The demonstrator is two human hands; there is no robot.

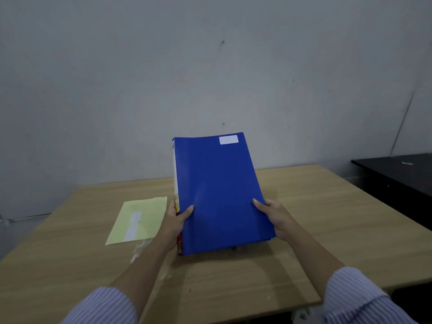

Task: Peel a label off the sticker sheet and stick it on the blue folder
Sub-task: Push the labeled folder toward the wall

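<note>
The blue folder (217,190) is held tilted up off the wooden table (304,206), its far edge raised toward the wall. A white label (228,139) is stuck near its top right corner. My left hand (176,220) grips the folder's lower left edge by the spine, thumb on the cover. My right hand (274,217) grips the lower right edge, thumb on top. The yellow sticker sheet (140,218) lies flat on the table to the left, with a white strip down its middle.
A crumpled clear plastic wrapper (140,250) lies on the table below the sheet. A dark cabinet (397,176) stands at the right beyond the table. A grey wall runs behind the table's far edge.
</note>
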